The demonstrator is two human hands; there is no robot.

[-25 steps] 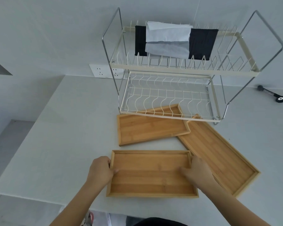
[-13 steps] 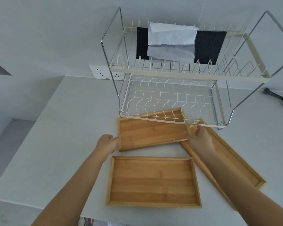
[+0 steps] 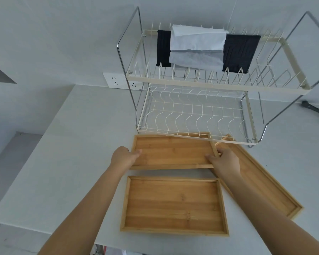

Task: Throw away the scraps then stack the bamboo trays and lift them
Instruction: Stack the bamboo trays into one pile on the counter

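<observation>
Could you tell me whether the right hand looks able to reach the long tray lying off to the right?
Probably yes. The right hand grips the middle tray just beside the long tray, whose top is uncovered apart from that forearm.

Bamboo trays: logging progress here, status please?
Left hand and right hand each grip an end of the middle tray. Near tray free. Dish rack overhangs the middle tray's far edge.

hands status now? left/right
Left hand: closed on the left edge of the middle tray.
Right hand: closed on that tray's right edge.
</observation>
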